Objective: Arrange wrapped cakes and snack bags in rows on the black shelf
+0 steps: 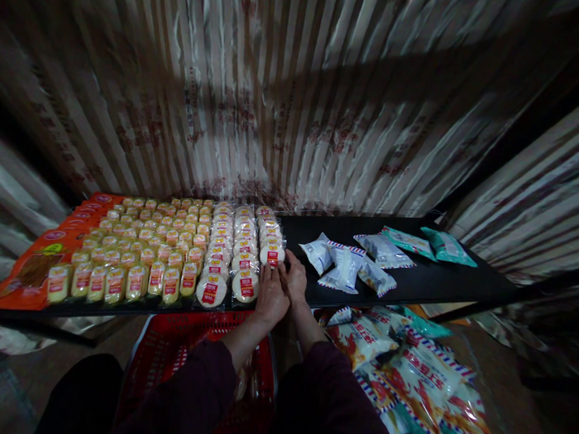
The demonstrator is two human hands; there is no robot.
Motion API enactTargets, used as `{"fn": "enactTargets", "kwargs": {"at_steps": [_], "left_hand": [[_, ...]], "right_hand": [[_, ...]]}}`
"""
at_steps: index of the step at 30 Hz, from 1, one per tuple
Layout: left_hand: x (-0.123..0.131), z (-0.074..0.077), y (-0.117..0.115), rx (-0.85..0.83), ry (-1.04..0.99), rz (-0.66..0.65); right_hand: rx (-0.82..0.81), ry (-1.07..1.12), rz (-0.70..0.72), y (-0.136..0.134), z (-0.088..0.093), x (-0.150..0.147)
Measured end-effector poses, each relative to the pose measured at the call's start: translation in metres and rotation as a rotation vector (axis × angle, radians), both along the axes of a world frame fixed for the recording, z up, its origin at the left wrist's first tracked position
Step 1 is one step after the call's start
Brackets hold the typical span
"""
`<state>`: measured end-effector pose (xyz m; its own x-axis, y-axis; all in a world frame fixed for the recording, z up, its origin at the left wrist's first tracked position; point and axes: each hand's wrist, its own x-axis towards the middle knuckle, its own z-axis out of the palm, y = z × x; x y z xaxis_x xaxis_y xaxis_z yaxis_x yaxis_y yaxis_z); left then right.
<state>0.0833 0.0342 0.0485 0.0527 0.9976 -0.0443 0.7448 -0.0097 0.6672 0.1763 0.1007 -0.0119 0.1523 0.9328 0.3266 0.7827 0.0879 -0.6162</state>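
At the front of the third row of round, pale, clear-wrapped cakes, a wrapped round cake [272, 255] with a red label is between my hands. My left hand [271, 297] has its closed fingers on the lower edge of it. Pressed close beside, my right hand [293, 279] grips its right side, the fingertips partly hidden. To the left run two longer rows of the same round cakes [211, 290], overlapping one another. Further left are many small yellow wrapped cakes [115, 285] in close rows.
Orange packets [34, 270] overlap at the left end of the black shelf [298, 234]. Silver-white packets [343, 268] and teal packets [448, 246] lie on the right. Below are a red basket [151, 350] and a heap of snack bags [417, 374]. A striped curtain [279, 96] hangs behind.
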Motion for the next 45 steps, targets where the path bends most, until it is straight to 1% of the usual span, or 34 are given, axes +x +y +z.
{"fn": "enactTargets", "kwargs": {"at_steps": [4, 8, 11, 15, 22, 31, 37, 42, 45], "left_hand": [[0.001, 0.0, 0.003, -0.003, 0.008, 0.01], [0.003, -0.003, 0.001, 0.033, 0.022, -0.017], [0.003, -0.004, 0.0, 0.047, 0.041, -0.035], [0.003, -0.002, 0.001, 0.021, 0.053, -0.013], [0.005, 0.002, 0.0, 0.065, 0.078, 0.002], [0.001, 0.005, -0.001, 0.079, 0.19, -0.011], [-0.001, 0.007, 0.004, 0.098, 0.27, -0.07], [-0.008, 0.005, 0.013, 0.234, 0.313, -0.17], [-0.013, 0.002, 0.019, 0.267, 0.312, -0.196]], "right_hand": [[-0.008, -0.006, 0.007, 0.004, 0.001, 0.001], [0.044, 0.02, 0.015, 0.004, -0.001, 0.004], [0.027, 0.032, 0.024, 0.003, -0.001, 0.004], [-0.006, 0.034, 0.047, 0.003, 0.003, 0.002], [-0.033, 0.066, 0.058, 0.003, 0.01, 0.003], [0.005, 0.162, 0.068, 0.005, 0.013, 0.004], [-0.022, 0.225, 0.044, 0.016, 0.012, 0.0], [-0.075, 0.291, 0.027, 0.028, 0.015, 0.0], [-0.097, 0.326, 0.028, 0.039, 0.018, 0.0]]}}
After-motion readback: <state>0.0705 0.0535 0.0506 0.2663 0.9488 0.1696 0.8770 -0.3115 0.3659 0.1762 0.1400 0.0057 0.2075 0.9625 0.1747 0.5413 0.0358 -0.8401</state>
